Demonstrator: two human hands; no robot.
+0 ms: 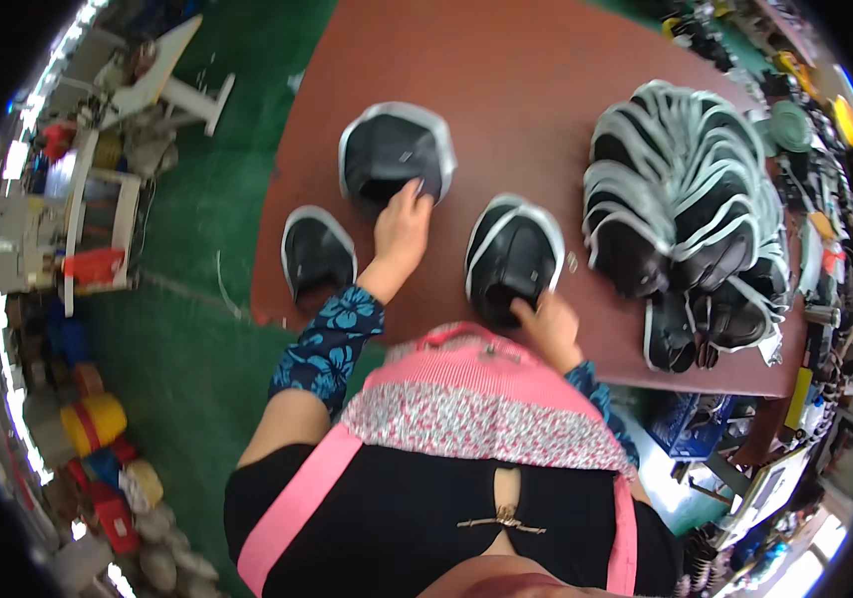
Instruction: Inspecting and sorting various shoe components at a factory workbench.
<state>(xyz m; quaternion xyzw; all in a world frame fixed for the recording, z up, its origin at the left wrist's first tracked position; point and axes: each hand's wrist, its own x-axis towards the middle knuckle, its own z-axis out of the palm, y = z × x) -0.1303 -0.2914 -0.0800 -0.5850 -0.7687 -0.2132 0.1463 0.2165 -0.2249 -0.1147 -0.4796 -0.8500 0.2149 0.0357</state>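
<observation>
Just beyond the left fingers (pixel 410 196), touching them, lies a black upper (pixel 397 148).

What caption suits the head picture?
Left hand and right hand touch black uppers near a pile of more on a reddish table.

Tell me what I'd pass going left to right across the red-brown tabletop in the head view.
A small black shoe piece with pale edging → a larger black shoe piece at the left hand → a third black shoe piece at the right hand → a big pile of similar pieces.
</observation>
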